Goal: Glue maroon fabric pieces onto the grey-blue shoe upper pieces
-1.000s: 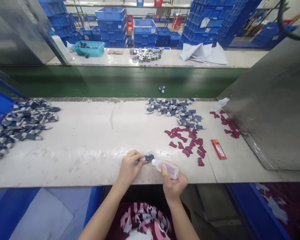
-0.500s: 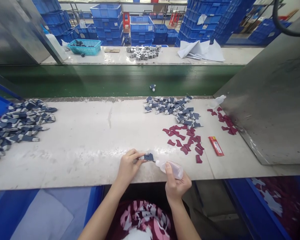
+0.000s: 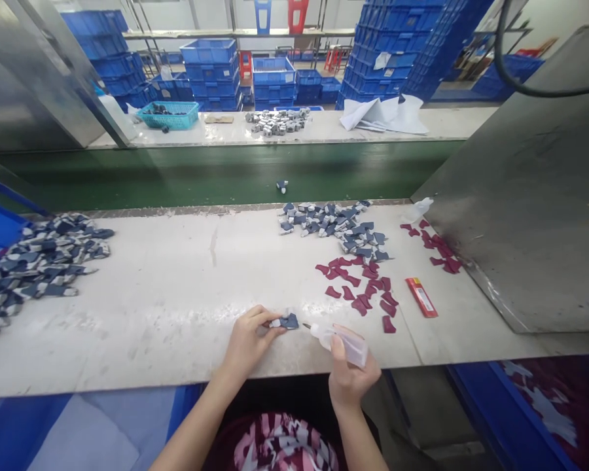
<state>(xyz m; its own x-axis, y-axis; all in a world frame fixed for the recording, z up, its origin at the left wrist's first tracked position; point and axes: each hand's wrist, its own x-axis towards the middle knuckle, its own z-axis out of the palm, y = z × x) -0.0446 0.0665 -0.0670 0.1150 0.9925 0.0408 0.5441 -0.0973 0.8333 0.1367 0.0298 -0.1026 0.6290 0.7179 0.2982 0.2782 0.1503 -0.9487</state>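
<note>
Pinched between the fingertips of my left hand point(image 3: 249, 340) is a small dark-blue and white piece point(image 3: 289, 321), just above the table. My right hand point(image 3: 352, 376) is wrapped round a translucent squeeze bottle point(image 3: 346, 343). Its thin dark nozzle points left at the blue piece, with a small gap between them. Several maroon curved pieces point(image 3: 360, 304) lie loose to the right, beyond the bottle. Behind them spreads a pile of blue and white pieces point(image 3: 334, 222).
A larger heap of blue and white pieces point(image 3: 49, 255) covers the table's left end. At right lie a red packet point(image 3: 421, 297), more maroon pieces point(image 3: 442, 252) and a metal panel point(image 3: 535, 209). One piece point(image 3: 281, 186) sits on the green belt point(image 3: 201, 173).
The bottle's nozzle has drawn back to the right, away from the blue piece. My left hand still holds the piece. The whole view has tilted up slightly.
</note>
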